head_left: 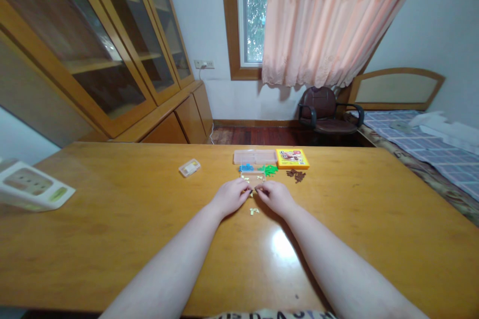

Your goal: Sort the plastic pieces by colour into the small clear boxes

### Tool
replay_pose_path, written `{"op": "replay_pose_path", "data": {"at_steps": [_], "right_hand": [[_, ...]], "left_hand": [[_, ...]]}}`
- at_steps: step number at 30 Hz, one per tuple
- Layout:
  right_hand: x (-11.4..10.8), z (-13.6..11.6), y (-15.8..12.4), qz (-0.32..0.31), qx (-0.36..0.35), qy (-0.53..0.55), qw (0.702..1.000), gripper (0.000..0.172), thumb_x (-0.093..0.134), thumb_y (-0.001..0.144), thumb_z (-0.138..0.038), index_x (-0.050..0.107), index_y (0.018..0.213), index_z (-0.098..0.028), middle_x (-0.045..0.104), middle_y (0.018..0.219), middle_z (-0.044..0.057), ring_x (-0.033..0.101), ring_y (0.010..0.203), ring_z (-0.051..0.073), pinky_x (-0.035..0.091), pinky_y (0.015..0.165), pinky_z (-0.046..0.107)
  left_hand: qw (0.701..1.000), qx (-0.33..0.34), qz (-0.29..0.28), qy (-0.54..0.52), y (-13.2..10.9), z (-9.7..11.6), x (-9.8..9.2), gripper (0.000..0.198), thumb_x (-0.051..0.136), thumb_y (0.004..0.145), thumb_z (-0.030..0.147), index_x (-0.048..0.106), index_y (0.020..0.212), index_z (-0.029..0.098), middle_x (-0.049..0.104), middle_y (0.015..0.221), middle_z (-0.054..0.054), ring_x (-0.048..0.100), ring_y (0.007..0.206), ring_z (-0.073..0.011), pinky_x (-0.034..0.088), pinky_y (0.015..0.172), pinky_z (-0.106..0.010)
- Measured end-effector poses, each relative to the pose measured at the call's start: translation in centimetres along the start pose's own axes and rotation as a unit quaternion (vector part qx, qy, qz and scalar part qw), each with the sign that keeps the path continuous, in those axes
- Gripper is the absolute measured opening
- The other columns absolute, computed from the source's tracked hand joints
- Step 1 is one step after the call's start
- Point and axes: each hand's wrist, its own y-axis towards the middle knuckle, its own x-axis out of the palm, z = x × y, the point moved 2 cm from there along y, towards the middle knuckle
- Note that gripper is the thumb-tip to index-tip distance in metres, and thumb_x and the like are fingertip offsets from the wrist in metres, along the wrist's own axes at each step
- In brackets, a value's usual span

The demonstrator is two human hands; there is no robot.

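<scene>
Both my hands meet at the middle of the wooden table [123, 209]. My left hand [231, 196] and my right hand [275, 196] are pinched together, fingertips nearly touching, around a tiny piece too small to make out. A few small pale yellow building pieces [254, 211] lie just below my fingers. A small clear tray [252, 176] with pale pieces sits right behind my hands. Blue pieces [246, 167], green pieces [270, 170] and brown pieces [296, 175] lie in little heaps beyond it.
A clear plastic box [255, 156] and a yellow toy box [292, 158] stand at the table's far side. A small clear case [189, 167] lies to the left. A white device [32, 188] rests at the left edge. A chair [329, 112], bed and cabinets stand beyond.
</scene>
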Motion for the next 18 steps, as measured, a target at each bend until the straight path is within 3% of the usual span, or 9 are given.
{"op": "replay_pose_path", "data": {"at_steps": [2,5,10,18], "right_hand": [[-0.1,0.8,0.2,0.045,0.055,0.002,0.997,0.018,0.053,0.083,-0.025,0.069,0.091,-0.021,0.07,0.088,0.005,0.062,0.08,0.017,0.044,0.072,0.025],[0.0,1.4,0.3,0.05,0.088,0.009,0.995,0.019,0.054,0.082,-0.024,0.069,0.093,-0.022,0.07,0.091,0.005,0.062,0.082,0.017,0.045,0.073,0.026],[-0.1,0.8,0.0,0.031,0.038,0.023,0.999,0.02,0.051,0.084,-0.024,0.069,0.092,-0.022,0.07,0.089,0.004,0.062,0.079,0.016,0.045,0.073,0.025],[-0.2,-0.6,-0.3,-0.064,-0.05,-0.006,0.997,0.022,0.049,0.086,-0.026,0.069,0.095,-0.025,0.071,0.087,0.003,0.063,0.078,0.015,0.043,0.069,0.023]], "left_hand": [[1.0,0.003,0.002,0.0,0.0,0.0,0.0,0.017,0.046,0.087,0.024,0.063,0.09,0.02,0.062,0.088,-0.003,0.057,0.081,-0.0146,0.045,0.074,-0.025],[1.0,0.003,0.004,0.006,0.0,0.0,-0.2,0.016,0.047,0.087,0.023,0.063,0.09,0.02,0.062,0.089,-0.003,0.057,0.082,-0.0149,0.045,0.074,-0.025],[0.999,-0.009,0.007,0.041,-0.1,-0.1,-0.4,0.018,0.046,0.087,0.024,0.063,0.091,0.021,0.062,0.09,-0.004,0.057,0.081,-0.0152,0.045,0.073,-0.025],[0.995,0.0,-0.047,0.086,-0.3,0.3,0.3,0.022,0.047,0.087,0.03,0.066,0.097,0.027,0.062,0.086,-0.003,0.059,0.078,-0.0162,0.045,0.07,-0.026]]}}
